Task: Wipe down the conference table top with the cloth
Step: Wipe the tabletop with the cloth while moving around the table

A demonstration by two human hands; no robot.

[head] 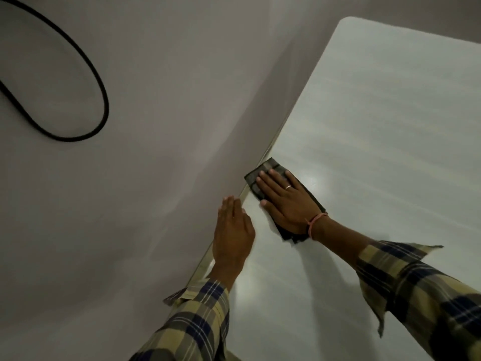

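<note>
Head view: we see the right hand (285,201) flat, fingers straight and spread, pressing the cloth (263,170) onto the table top (377,126) right at its left edge. Cloth is dark, folded into a pad, part sticking out past the fingertips and the wrist. We judge it soft, light, limp; likely to bunch or slide on the glossy top, so hold it with a flat palm over the middle, not a pinch. Left hand (234,230) is open, fingers straight, resting on the table edge just beside. Black cable (100,82) loops on the floor, well apart.
</note>
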